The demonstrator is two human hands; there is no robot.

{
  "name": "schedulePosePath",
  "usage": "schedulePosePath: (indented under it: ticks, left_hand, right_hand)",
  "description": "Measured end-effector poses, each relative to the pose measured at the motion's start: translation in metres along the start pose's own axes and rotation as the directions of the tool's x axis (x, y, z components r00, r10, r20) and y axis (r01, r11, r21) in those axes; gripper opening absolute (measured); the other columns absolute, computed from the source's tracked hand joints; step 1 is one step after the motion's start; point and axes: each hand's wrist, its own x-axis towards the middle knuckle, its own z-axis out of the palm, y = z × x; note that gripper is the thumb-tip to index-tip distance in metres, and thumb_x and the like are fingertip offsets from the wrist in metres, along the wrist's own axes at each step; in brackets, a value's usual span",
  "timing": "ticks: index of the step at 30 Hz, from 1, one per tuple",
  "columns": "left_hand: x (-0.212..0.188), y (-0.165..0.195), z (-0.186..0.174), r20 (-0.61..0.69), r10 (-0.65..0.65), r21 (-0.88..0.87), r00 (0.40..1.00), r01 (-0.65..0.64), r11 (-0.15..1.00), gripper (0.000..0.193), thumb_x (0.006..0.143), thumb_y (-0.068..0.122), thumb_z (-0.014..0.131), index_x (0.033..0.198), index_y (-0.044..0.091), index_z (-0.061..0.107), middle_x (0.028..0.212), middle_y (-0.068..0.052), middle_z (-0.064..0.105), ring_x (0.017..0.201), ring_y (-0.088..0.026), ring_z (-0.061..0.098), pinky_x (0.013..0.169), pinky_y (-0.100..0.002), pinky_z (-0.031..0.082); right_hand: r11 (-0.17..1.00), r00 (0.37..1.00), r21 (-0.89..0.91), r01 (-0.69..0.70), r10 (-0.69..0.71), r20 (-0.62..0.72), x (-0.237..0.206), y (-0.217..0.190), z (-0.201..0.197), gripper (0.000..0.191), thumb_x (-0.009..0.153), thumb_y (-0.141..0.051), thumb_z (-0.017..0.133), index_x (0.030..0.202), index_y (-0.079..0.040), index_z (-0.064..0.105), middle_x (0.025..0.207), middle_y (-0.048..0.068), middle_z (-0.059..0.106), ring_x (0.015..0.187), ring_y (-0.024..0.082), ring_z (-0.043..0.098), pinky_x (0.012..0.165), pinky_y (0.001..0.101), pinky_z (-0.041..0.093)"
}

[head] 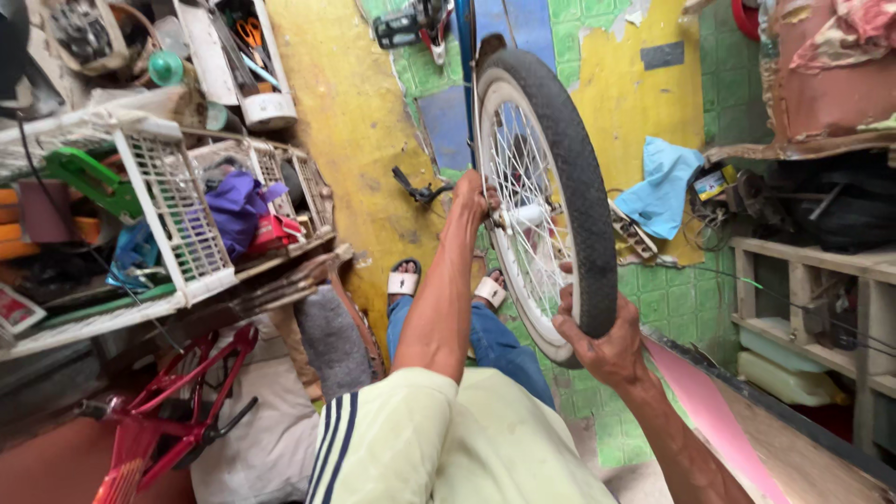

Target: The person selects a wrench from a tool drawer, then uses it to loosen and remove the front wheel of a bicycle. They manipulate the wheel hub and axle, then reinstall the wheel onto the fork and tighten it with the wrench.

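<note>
A bicycle wheel point(571, 177) with a black tyre, white rim and thin spokes stands upright in front of me, still attached to a blue frame point(467, 56). My left hand point(472, 194) reaches to the hub at the wheel's centre and grips there; what it holds is hidden by the fingers. My right hand point(597, 338) clasps the lower part of the tyre from the near side. My feet in white sandals point(403, 278) rest on the floor below the wheel.
White wire baskets point(177, 215) with rags and tools stand at the left. A red bicycle frame point(177, 411) lies lower left. A blue cloth point(665, 187) lies on the floor at the right, beside wooden shelves point(812, 280). A pink board point(714, 415) leans lower right.
</note>
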Motion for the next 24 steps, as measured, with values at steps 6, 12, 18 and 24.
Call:
schedulePosePath:
  ticks: [6,12,18,24]
  left_hand:
    - [-0.011,-0.004,0.004,-0.047,0.022,0.023,0.999,-0.021,1.0,0.021,0.097,0.018,0.035,0.079,0.012,0.043,0.06,0.0,0.034,0.048,-0.012,0.025,0.043,-0.031,0.019]
    - [-0.024,-0.005,0.01,0.054,-0.03,0.061,0.998,0.027,0.998,0.022,0.093,0.018,0.035,0.072,0.017,0.04,0.058,0.0,0.031,0.045,-0.014,0.023,0.042,-0.032,0.019]
    - [-0.016,-0.005,0.009,0.228,-0.119,0.111,0.966,0.095,0.989,0.024,0.097,0.014,0.042,0.072,0.015,0.041,0.059,0.0,0.035,0.047,-0.014,0.031,0.042,-0.03,0.023]
    - [-0.016,-0.012,0.008,0.246,0.034,-0.009,0.969,-0.033,0.999,0.017,0.099,0.006,0.042,0.093,-0.001,0.057,0.081,-0.016,0.057,0.066,-0.028,0.057,0.06,-0.044,0.048]
  right_hand:
    - [0.984,0.988,0.087,-0.154,0.152,0.025,-0.009,0.016,0.002,0.054,0.077,-0.008,0.082,0.128,-0.002,0.064,0.099,0.01,0.07,0.086,0.013,0.069,0.082,0.0303,0.058]
    - [0.626,0.899,0.669,-0.401,0.129,0.419,0.008,0.019,-0.04,0.073,0.098,-0.06,0.038,0.131,0.002,0.059,0.114,0.01,0.074,0.106,0.018,0.07,0.095,0.0302,0.057]
    - [0.794,0.979,0.574,-0.201,0.185,0.087,-0.035,0.035,0.017,0.066,0.108,-0.059,0.034,0.131,-0.004,0.063,0.108,0.007,0.069,0.093,0.015,0.058,0.083,0.0298,0.046]
    - [0.99,0.996,0.128,0.062,-0.054,-0.07,-0.03,0.022,0.008,0.048,0.09,-0.038,0.075,0.116,0.001,0.065,0.099,0.013,0.065,0.086,0.023,0.065,0.078,0.0349,0.054]
